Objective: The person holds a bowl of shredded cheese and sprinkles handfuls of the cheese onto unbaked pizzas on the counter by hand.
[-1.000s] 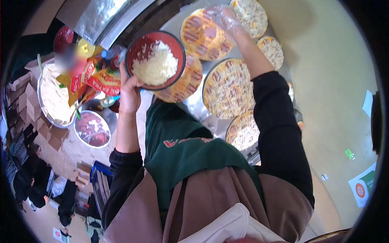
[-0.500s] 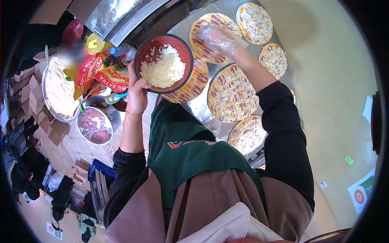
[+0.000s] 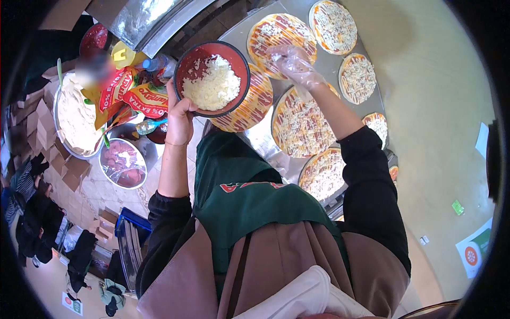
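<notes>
My left hand (image 3: 180, 119) grips the rim of a red bowl (image 3: 243, 80) with a dark edge, its thumb over the near side. Grated white cheese (image 3: 212, 87) fills much of the bowl, which is tilted toward me. In a clear plastic glove, my right hand (image 3: 298, 66) hovers over the lower part of a sauce-striped pizza (image 3: 281, 37), fingers curled round white cheese bits. Some cheese is scattered on that pizza. Partly behind the bowl lies another striped pizza (image 3: 249, 106). Below my right wrist is a larger pizza (image 3: 303, 125) strewn with cheese.
Several cheese-topped pizzas, one at the top right (image 3: 333, 26), share the metal table (image 3: 287, 8). To the left are red mayonnaise packs (image 3: 146, 100), a basin of pale creamy mix (image 3: 77, 119) and a pot of pinkish contents (image 3: 123, 164). People stand at lower left.
My right hand has shifted down and slightly right over the upper striped pizza, uncovering scattered cheese on its left part. The bowl in my left hand has moved slightly up and left.
</notes>
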### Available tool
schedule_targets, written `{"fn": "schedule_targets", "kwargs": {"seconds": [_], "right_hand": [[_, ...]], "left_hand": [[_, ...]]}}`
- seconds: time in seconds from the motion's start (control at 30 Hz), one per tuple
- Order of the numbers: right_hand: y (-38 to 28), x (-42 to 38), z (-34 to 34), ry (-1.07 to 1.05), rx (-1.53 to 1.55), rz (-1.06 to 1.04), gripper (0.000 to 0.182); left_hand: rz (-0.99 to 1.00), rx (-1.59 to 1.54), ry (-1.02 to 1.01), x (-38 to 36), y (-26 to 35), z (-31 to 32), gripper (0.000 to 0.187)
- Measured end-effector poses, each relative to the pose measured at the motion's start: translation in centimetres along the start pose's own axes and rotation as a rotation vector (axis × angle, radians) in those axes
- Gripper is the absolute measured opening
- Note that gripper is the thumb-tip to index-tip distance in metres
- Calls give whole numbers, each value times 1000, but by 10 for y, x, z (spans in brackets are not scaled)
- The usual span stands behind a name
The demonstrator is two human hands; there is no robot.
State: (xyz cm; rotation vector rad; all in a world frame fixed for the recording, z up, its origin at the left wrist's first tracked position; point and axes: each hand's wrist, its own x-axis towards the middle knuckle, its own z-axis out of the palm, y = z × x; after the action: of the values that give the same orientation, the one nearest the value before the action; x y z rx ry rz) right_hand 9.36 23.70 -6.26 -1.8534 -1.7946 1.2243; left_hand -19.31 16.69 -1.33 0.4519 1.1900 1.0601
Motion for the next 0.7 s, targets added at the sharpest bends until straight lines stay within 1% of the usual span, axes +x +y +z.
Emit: {"fn": "schedule_targets", "kwargs": {"seconds": [0.1,0.17,0.27,0.4,0.47,0.5,0.53,0.6,0.63,0.67,0.7], "right_hand": [[6,8,9,47,-8,-19,21],[3,10,11,94,-80,-77,20],[13,13,15,97,-39,-37,20],[23,12,11,135,-39,-47,19],[27,12,2,205,13,-55,19],[24,14,-3,234,86,8,19],[22,17,-8,238,89,8,19],[20,23,-16,338,400,102,14],[29,33,-16,398,326,6,17],[37,45,-17,403,330,8,17],[38,54,-19,443,213,-53,19]], "left_hand": [[-9,-6,8,1,1,2,70],[-9,-13,8,2,1,4,69],[-37,-6,25,5,-1,4,68],[3,-4,3,13,-8,3,68],[12,7,-5,16,-8,6,67],[-10,7,-2,17,-7,8,67],[-31,7,1,18,-6,11,67],[-13,34,-1,22,-7,17,67],[6,57,0,25,-7,20,67],[5,62,-5,27,-8,22,67],[2,91,-9,30,-9,23,67]]}}
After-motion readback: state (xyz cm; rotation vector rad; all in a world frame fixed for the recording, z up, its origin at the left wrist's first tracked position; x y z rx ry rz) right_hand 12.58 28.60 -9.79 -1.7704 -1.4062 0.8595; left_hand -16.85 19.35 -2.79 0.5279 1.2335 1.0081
